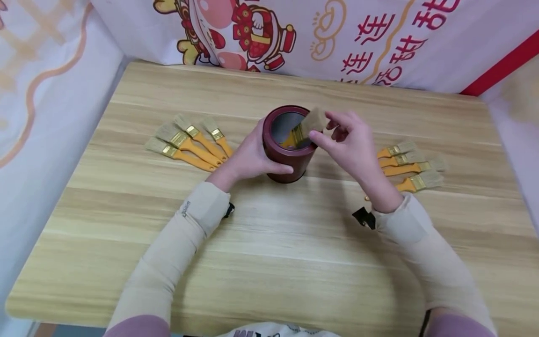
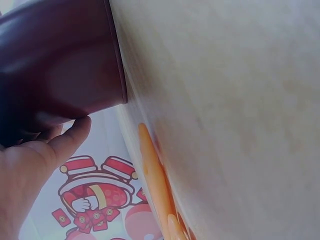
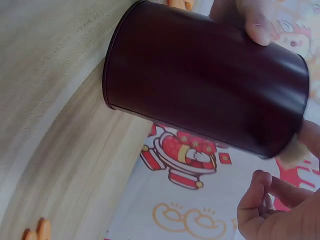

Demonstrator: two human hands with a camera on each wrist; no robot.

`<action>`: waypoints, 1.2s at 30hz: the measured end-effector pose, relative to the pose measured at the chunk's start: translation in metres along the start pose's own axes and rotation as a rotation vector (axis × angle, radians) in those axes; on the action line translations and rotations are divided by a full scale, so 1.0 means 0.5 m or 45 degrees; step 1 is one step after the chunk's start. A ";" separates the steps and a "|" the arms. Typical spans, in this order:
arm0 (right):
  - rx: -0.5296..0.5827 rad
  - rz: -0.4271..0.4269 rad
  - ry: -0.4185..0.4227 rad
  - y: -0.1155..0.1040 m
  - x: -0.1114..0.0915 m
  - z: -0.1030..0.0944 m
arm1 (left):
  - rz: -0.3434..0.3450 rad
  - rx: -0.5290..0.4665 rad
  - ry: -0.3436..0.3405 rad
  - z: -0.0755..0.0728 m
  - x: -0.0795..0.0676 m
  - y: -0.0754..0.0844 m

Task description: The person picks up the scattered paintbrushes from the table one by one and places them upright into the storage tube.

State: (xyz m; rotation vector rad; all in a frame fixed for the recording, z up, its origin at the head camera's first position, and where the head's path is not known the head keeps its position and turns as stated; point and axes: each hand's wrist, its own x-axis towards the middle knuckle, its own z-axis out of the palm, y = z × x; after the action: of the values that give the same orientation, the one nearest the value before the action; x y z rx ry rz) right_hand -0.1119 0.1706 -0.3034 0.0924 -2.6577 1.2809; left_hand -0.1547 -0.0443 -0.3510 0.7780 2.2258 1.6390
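A dark red cylindrical canister (image 1: 289,166) stands on the wooden table, its open top facing up. My left hand (image 1: 254,157) grips it around the side, the thumb across the near face. At the rim, my right hand (image 1: 351,140) pinches a paintbrush (image 1: 313,122) by its pale bristles. The brush's metal band and orange handle slant down into the canister, where the lower handle is hidden. In the right wrist view the bristles (image 3: 294,153) show beside the canister's rim, between thumb and fingers.
Several paintbrushes with orange handles (image 1: 195,152) lie fanned out left of the canister, close to my left wrist. Several more paintbrushes (image 1: 417,180) lie on the right, partly behind my right forearm. A printed cloth (image 1: 320,42) hangs along the table's back edge.
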 end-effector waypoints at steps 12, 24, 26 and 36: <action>0.018 0.244 -0.101 0.078 -0.066 -0.081 | -0.056 0.016 0.044 -0.006 -0.009 -0.015; -0.656 0.567 -0.139 0.244 -0.120 -0.232 | -0.107 0.013 0.018 -0.003 -0.021 0.032; -0.739 0.568 -0.206 0.257 -0.128 -0.237 | -0.092 0.011 0.022 -0.001 -0.017 0.031; -0.918 0.748 -0.446 0.279 -0.129 -0.226 | -0.042 -0.002 0.009 0.011 0.001 0.030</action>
State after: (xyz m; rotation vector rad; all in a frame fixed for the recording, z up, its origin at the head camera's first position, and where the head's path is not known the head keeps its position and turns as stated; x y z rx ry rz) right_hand -0.0519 0.3442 -0.3543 -0.6598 -3.4223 0.3247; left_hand -0.1483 -0.0366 -0.3388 0.7321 2.2302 1.6308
